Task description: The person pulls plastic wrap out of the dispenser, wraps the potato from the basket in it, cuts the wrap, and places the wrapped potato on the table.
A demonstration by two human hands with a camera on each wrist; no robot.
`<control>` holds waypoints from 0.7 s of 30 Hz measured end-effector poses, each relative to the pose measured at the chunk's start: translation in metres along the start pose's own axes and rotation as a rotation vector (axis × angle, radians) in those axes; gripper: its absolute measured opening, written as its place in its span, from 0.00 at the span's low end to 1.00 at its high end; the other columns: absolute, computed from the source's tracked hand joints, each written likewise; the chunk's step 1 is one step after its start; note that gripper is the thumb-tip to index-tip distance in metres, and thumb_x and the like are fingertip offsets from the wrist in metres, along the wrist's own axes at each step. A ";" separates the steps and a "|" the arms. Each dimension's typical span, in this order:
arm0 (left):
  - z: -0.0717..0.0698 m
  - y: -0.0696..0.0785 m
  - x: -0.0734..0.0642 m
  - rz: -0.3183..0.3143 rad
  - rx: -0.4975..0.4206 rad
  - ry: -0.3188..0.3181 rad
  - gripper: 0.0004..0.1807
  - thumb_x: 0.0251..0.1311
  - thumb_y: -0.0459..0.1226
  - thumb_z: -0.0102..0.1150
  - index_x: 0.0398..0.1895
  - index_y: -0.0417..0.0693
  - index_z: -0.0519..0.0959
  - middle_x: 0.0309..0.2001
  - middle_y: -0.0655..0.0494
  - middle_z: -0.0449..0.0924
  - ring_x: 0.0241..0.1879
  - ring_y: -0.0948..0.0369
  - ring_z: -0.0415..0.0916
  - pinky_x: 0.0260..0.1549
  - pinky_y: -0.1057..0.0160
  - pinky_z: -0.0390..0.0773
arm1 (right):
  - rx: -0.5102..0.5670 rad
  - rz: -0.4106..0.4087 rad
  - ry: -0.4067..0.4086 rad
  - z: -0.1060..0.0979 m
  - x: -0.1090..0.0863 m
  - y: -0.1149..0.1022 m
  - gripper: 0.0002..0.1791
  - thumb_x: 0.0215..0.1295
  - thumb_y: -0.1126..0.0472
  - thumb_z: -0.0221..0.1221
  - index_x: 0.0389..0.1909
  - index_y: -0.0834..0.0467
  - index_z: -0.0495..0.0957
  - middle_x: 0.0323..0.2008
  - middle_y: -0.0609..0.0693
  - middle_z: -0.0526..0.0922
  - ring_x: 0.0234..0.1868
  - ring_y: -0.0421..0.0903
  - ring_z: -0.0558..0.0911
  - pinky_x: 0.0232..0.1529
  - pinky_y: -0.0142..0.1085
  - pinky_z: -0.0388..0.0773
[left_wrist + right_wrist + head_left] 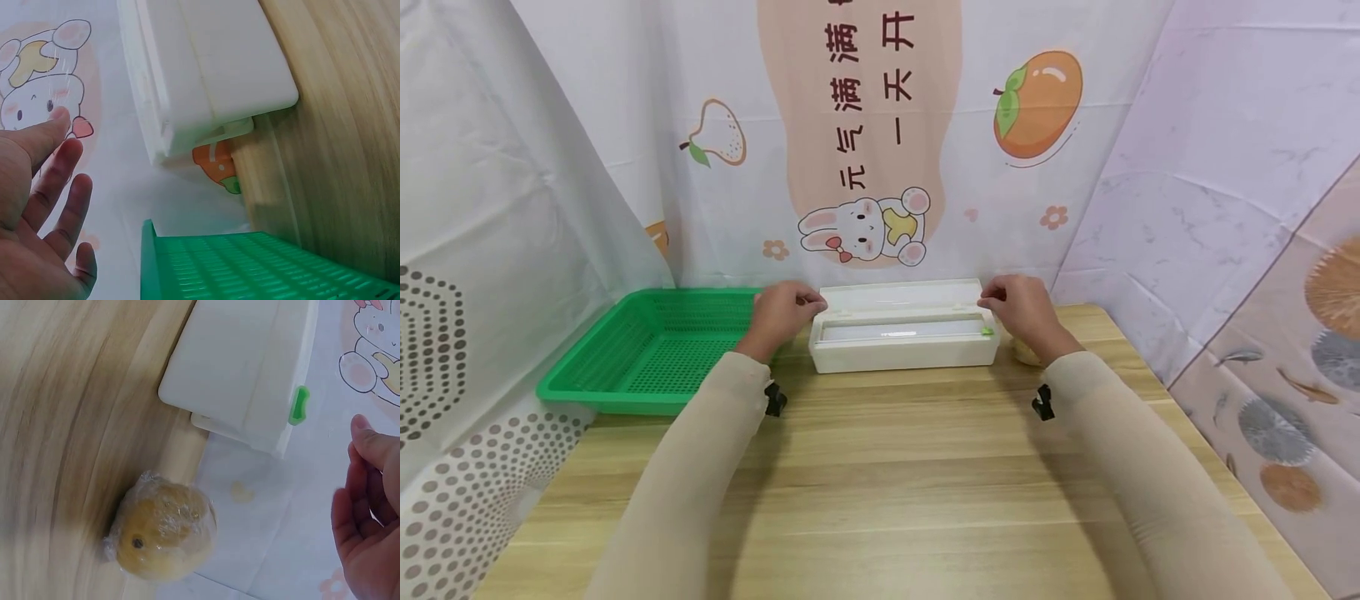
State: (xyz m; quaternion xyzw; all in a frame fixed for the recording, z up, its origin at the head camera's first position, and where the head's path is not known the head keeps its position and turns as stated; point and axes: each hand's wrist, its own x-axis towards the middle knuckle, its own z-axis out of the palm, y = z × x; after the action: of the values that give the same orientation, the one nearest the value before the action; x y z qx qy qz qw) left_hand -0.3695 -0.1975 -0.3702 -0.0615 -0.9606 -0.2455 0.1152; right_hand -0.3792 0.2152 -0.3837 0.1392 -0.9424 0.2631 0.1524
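Note:
A white plastic wrap dispenser [902, 357] stands near the back of the table, its lid [895, 294] raised and a green slider [987, 331] at its right end. My left hand [780, 312] is by the upper left corner, and my right hand [1024, 307] is by the upper right. Faint glints of clear plastic wrap [60, 94] show near the left thumb, where thumb and forefinger pinch its edge. In the right wrist view, the right thumb and forefinger meet in a pinch, with the film there barely visible. Both hands are above the dispenser in the wrist views.
A green plastic basket [625, 398] sits left of the dispenser. A round yellow fruit [165, 531] wrapped in clear film lies by the dispenser's right end, partly behind my right hand in the head view. A printed curtain [722, 217] hangs behind the wooden table [880, 500].

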 end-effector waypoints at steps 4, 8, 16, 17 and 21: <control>-0.003 0.000 -0.002 0.007 -0.020 0.034 0.08 0.68 0.48 0.67 0.39 0.57 0.91 0.44 0.57 0.89 0.47 0.55 0.81 0.58 0.42 0.63 | -0.033 -0.009 0.011 -0.004 -0.001 -0.002 0.06 0.68 0.57 0.69 0.37 0.57 0.87 0.37 0.53 0.87 0.39 0.52 0.81 0.44 0.46 0.79; -0.007 0.001 -0.006 0.004 -0.056 0.049 0.09 0.69 0.48 0.67 0.40 0.56 0.91 0.48 0.55 0.87 0.52 0.52 0.80 0.62 0.40 0.61 | -0.090 -0.014 0.050 -0.009 -0.004 -0.006 0.07 0.67 0.56 0.70 0.37 0.55 0.88 0.45 0.54 0.83 0.47 0.56 0.80 0.50 0.51 0.77; -0.017 0.004 -0.011 0.023 -0.089 0.063 0.11 0.69 0.49 0.66 0.41 0.55 0.90 0.51 0.55 0.86 0.56 0.51 0.79 0.68 0.39 0.58 | -0.171 -0.039 0.133 -0.021 -0.006 -0.013 0.07 0.66 0.52 0.71 0.35 0.51 0.90 0.53 0.54 0.80 0.54 0.62 0.73 0.54 0.63 0.66; -0.018 0.005 -0.011 0.026 -0.088 0.065 0.11 0.69 0.49 0.66 0.41 0.55 0.90 0.51 0.55 0.85 0.57 0.51 0.78 0.68 0.39 0.58 | -0.172 -0.036 0.136 -0.023 -0.006 -0.014 0.07 0.66 0.52 0.71 0.35 0.51 0.90 0.54 0.54 0.79 0.55 0.63 0.72 0.53 0.63 0.65; -0.024 0.008 -0.013 0.030 -0.072 0.069 0.11 0.69 0.49 0.65 0.42 0.55 0.90 0.54 0.53 0.85 0.59 0.50 0.77 0.68 0.38 0.58 | -0.166 -0.030 0.153 -0.028 -0.006 -0.016 0.07 0.65 0.52 0.71 0.34 0.51 0.89 0.55 0.54 0.79 0.56 0.62 0.71 0.51 0.60 0.63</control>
State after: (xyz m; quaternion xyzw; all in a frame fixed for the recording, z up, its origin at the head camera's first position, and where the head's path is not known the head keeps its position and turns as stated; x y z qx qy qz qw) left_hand -0.3508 -0.2025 -0.3496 -0.0714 -0.9455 -0.2802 0.1495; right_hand -0.3624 0.2175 -0.3557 0.1198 -0.9443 0.1917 0.2391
